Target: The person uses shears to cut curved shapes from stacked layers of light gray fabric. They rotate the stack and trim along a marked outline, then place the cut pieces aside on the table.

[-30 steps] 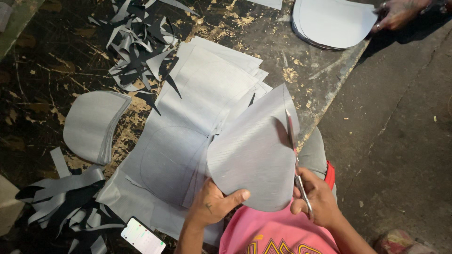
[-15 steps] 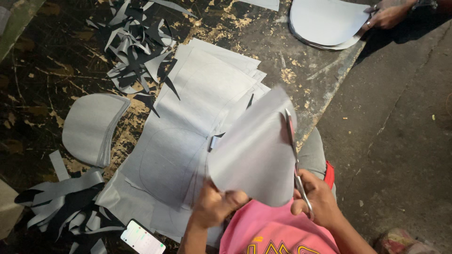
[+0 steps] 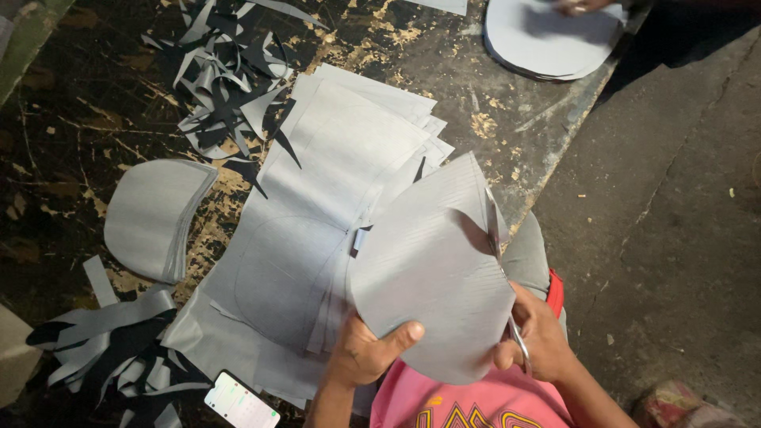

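grey sheet (image 3: pixel 428 269) points up-right, left hand (image 3: pixel 365 353) grip pinching it, right hand (image 3: pixel 539 337) closed on scissors (image 3: pixel 503 269).

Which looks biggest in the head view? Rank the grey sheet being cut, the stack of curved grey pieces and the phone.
1. Rounded grey sheet being cut, though it is raised nearer the camera.
2. Stack of curved grey cut pieces.
3. White rectangular phone, partly cropped.

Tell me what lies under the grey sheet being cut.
Under the rounded grey sheet lies the stack of grey sheets, showing beyond its left and upper edges. The left hand pinches its lower edge; only the thumb shows, the fingers are covered. Scissors in the right hand cut its right edge.
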